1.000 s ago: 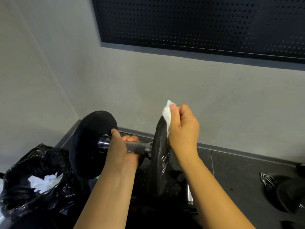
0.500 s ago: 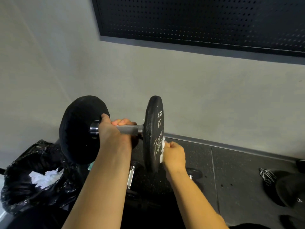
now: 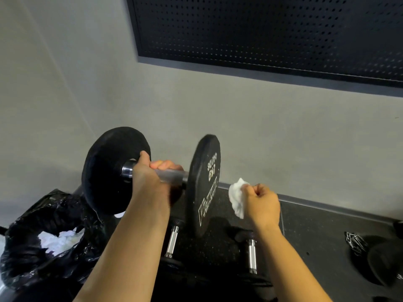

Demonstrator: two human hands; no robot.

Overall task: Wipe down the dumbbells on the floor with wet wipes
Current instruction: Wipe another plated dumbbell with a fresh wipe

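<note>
A: Dumbbell (image 3: pixel 152 171) first: where is it, and who has it?

B: Up off the floor, bar level; the left hand (image 3: pixel 150 177) is clamped round the steel handle (image 3: pixel 172 174) between the two black plates, fingers curled over the top; the near plate (image 3: pixel 205 184) with white lettering stands just right of that hand, the far plate (image 3: pixel 113 168) just left of it.

A: And the other hand?

B: The right hand (image 3: pixel 261 203) is fisted on a crumpled white wet wipe (image 3: pixel 237 198); half a second ago that wipe was pressed against the lettered face of the near plate; now it has come away to the right, clear of the plate, with a gap between them; a second ago it was up on the plate's top rim.

A: So what does that tell you?

B: I judge the pass over that plate's rim and outer face is finished, or the wipe is being refolded; the far plate and handle may still need wiping, though I can't tell from here.

A: Anything further out?

B: Below the hands two more dumbbells lie on the dark rubber floor (image 3: pixel 316 232), their chrome handles (image 3: pixel 251 256) showing; left of the left forearm an open black bin bag (image 3: pixel 43 240) holds used white wipes (image 3: pixel 58 238); probably where this one goes next.
</note>
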